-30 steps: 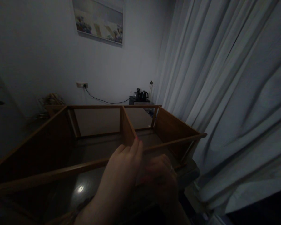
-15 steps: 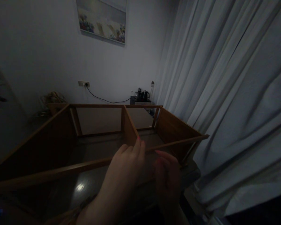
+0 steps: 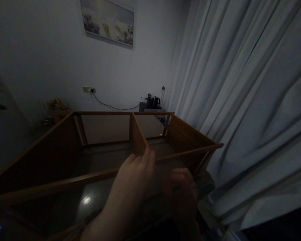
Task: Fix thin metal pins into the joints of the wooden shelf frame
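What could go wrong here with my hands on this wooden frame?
Light is poor, so your left hand, at the joint of divider and front rail, could get pinched or catch a splinter. Your right hand, low beside the rail, is blurred and hard to watch. The curtain hangs close to the rail's end and might snag.

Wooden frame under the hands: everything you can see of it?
The wooden frame is a brown, open-topped box of thin boards. It has two side panels, a back rail, a front rail and one divider that splits it into two bays. It sits low beside the curtain. The left hand lies on the front rail at the divider. The right hand is blurred beside it, contact unclear.
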A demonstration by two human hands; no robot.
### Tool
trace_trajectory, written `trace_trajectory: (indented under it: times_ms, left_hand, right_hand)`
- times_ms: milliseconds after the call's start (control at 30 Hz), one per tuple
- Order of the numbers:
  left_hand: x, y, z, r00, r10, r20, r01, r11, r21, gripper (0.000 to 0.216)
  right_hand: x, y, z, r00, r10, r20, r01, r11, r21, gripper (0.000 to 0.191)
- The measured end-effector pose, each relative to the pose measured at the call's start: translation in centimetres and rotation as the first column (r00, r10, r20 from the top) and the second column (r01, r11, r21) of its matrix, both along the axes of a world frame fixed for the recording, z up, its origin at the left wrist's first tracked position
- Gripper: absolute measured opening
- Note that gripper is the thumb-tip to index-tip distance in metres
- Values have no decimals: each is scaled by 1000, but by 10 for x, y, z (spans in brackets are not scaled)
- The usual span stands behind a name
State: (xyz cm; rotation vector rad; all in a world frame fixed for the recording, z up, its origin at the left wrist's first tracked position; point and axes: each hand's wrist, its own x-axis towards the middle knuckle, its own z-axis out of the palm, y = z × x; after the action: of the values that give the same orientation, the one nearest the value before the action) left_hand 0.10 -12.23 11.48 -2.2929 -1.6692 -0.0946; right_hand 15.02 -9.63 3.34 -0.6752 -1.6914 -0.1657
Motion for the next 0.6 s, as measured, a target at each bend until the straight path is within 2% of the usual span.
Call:
trace_trajectory:
  times_ms: [100, 200, 333, 400, 467, 533, 600]
  left_hand:
    - [1, -1, 1, 1000, 13, -5, -14, 1000, -20, 53]
    - [1, -1, 1, 1000, 15, -2, -15, 1000, -26, 52]
    - [1, 0, 1, 1000, 20, -3, -20, 1000, -20, 51]
    - [1, 0, 2, 1000, 18, -4, -18, 1000, -16, 51]
    - [0, -1, 2, 1000, 12, -1, -12, 1000, -11, 51]
    - [0, -1, 2, 1000, 8, 8, -7, 1000, -6, 51]
    - [0, -1, 1, 1000, 4, 22, -4, 1000, -3, 51]
  right_hand:
    - [-6, -4, 4, 998, -39, 45, 38, 999, 25, 24]
    - [-11, -7, 5, 997, -71, 28, 71, 997, -6, 30]
    - [-12, -10, 6, 999, -49, -7, 49, 998, -25, 37]
    - [-13, -11, 6, 998, -44, -40, 42, 997, -65, 38]
    - [-15, -13, 6, 995, -24, -98, 5, 983, -186, 40]
    - [-17, -16, 4, 984, 44, -174, -109, 916, -386, 43]
    - [-18, -18, 3, 958, 131, -256, -257, 788, -559, 43]
